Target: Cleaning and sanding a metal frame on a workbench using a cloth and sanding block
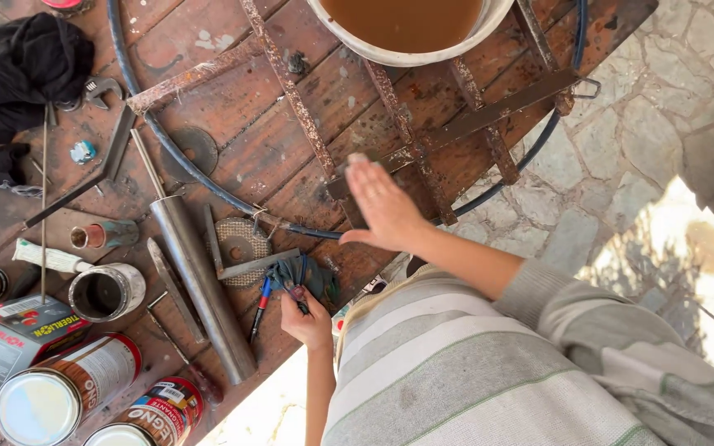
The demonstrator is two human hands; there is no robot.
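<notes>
From the head view, my right hand (382,206) is flat and open, its fingers (363,177) stretched out together, holding nothing. It rests on, or just above, a rusty metal frame (423,157) that lies on the wooden worktop (233,124); I cannot tell if the palm really touches the bars.

My left hand (307,322) is at the near edge of the worktop. Its fingers are closed around a dark blue-green cloth (303,277), which lies bunched on the wood just above the hand. Just beside the cloth, on the left, a pen with blue and red parts (259,307) lies.

At the top, a white bucket of brown liquid (406,25) stands on the frame. A black hose (208,177) curves across the boards. On the left there are a grey metal pipe (204,285), paint cans (68,388) and a black garment (18,74).
</notes>
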